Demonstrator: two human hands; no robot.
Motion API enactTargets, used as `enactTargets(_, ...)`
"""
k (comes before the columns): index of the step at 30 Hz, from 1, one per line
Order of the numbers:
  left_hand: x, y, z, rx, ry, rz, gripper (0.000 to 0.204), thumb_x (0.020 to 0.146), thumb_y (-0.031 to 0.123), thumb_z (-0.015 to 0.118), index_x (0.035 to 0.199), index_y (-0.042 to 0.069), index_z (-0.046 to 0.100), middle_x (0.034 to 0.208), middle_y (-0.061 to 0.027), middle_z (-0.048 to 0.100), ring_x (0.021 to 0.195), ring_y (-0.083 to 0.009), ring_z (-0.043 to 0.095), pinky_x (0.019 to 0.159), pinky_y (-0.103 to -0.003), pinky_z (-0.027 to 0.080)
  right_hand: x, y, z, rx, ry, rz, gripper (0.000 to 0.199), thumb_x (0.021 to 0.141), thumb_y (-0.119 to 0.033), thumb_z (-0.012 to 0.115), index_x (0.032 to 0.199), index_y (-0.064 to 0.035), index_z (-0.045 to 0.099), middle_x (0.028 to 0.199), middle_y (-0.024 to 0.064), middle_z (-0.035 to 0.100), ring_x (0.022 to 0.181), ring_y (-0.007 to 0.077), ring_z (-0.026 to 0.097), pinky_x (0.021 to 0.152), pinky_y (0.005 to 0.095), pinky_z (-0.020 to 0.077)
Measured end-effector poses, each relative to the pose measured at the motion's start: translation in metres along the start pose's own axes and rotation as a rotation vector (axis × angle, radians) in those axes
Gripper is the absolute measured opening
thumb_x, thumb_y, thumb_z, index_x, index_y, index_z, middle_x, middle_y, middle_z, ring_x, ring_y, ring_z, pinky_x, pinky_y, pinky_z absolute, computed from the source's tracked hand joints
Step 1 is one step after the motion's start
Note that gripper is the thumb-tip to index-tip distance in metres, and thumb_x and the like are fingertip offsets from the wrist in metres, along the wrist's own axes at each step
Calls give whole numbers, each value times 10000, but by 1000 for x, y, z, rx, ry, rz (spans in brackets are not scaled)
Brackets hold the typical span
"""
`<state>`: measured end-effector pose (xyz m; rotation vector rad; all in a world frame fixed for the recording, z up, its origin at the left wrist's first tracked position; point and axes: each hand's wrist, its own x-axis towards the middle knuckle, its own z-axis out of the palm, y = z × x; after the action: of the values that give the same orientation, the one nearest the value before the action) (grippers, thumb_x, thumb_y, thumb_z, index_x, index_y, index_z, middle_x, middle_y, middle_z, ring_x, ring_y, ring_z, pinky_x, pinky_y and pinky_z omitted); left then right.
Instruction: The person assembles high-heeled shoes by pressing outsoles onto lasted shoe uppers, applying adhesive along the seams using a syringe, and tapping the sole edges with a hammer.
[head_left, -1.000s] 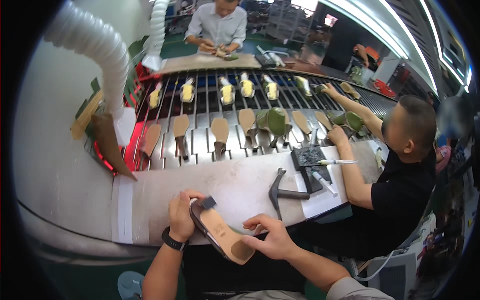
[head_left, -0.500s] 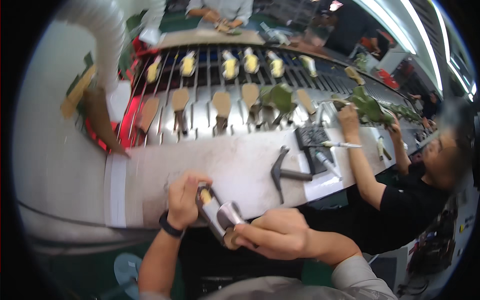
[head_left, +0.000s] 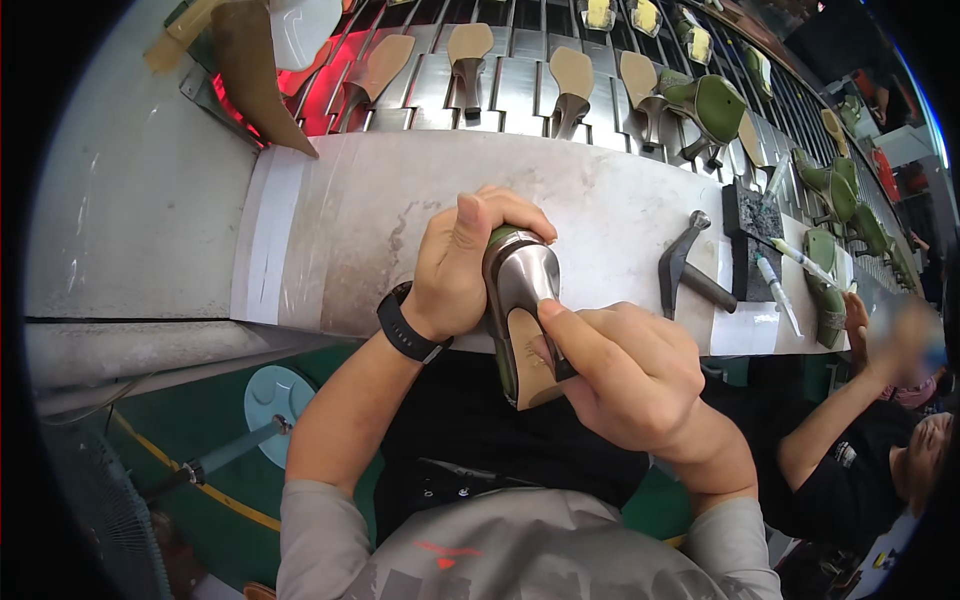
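Hands are working one shoe above the worktop edge: left hand is clenching its grey heel end to steady it, right hand fingers are pressing the tan sole; hammer is lying nearby.

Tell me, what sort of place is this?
Probably a shoe factory line: both hands hold a shoe sole-up at a workbench, shoes on lasts ride a slatted conveyor, and a hammer lies nearby.

A tan sole and olive-green edge were seen on the shoe. A black watch was worn; sleeves were grey.
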<state>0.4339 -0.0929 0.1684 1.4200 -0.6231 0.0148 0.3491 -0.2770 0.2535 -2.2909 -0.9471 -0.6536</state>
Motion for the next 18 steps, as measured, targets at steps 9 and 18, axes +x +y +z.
enactTargets(9, 0, -1, -1, -27, 33, 41, 816, 1156, 534, 160, 963, -5, 742, 968, -129, 724, 961, -235, 636, 930, -366, 485, 4, 5, 4, 8, -23, -45, 459, 692, -74, 788, 1120, 81, 730, 877, 129, 723, 604, 173, 641, 519, 291, 537)
enactTargets(18, 12, 0, -5, -140, 39, -76, 856, 1132, 616, 211, 1013, -41, 747, 954, -115, 720, 890, -179, 658, 835, -309, 515, 19, 15, 6, 9, -33, 40, 538, 615, 108, 750, 1146, 18, 751, 795, 114, 699, 632, 251, 675, 565, 348, 528)
